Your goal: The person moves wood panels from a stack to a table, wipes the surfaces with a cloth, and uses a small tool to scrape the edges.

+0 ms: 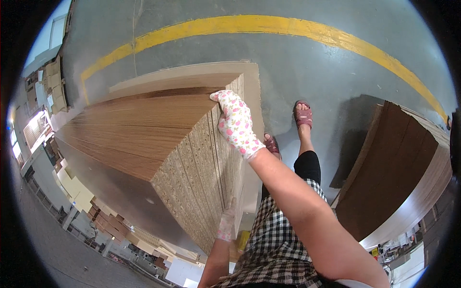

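A large stack of wood-grain boards (139,129) fills the left and middle, its speckled particleboard ends (192,168) facing me. My right hand (235,122), in a white glove with pink flowers, is closed over the corner of a board (201,89) near the stack's far side. A dark gap shows beside that board. Lower down, my left hand (227,222), in a similar glove, is at the near ends of the boards. Its fingers are blurred and partly lost against the boards, so its grip is unclear.
A second stack of dark brown boards (389,163) stands at the right. Under the left stack lies a pale sheet (254,91). A curved yellow line (254,24) crosses the grey floor. My sandalled feet (303,115) are between the stacks. More board piles (108,223) stand lower left.
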Motion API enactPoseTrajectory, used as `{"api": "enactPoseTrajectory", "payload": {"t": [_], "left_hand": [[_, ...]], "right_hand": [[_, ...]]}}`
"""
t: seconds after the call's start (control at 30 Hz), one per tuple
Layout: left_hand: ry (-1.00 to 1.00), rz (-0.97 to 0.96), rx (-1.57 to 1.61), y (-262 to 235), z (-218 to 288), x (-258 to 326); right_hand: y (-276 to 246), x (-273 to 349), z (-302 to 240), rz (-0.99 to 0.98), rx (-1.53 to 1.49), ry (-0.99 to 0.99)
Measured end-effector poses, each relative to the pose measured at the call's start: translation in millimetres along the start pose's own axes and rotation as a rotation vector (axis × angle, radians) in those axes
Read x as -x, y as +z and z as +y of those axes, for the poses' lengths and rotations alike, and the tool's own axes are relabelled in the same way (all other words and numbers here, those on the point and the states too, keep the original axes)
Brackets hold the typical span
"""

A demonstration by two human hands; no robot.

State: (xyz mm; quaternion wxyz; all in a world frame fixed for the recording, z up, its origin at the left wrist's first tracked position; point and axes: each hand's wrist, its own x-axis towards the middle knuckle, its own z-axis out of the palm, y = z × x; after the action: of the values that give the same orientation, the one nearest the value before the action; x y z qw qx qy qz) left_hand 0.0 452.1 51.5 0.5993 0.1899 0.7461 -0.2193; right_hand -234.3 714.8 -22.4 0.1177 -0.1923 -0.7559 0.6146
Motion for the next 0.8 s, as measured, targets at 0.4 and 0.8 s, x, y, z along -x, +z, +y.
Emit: {"api": "enactPoseTrajectory", "payload": {"t": [0.4, 0.8], "left_hand": [[-0.030, 0.011, 1.787, -67.2, 62.9, 29.6], [0.585, -0.055, 0.998, -93.3, 41.9, -28.6]], "right_hand": [[-218.9, 170.9, 126.9, 0.013, -0.035, 0.769], [-142.5, 627.7, 132.4, 0.868, -0.007, 1.303]]}}
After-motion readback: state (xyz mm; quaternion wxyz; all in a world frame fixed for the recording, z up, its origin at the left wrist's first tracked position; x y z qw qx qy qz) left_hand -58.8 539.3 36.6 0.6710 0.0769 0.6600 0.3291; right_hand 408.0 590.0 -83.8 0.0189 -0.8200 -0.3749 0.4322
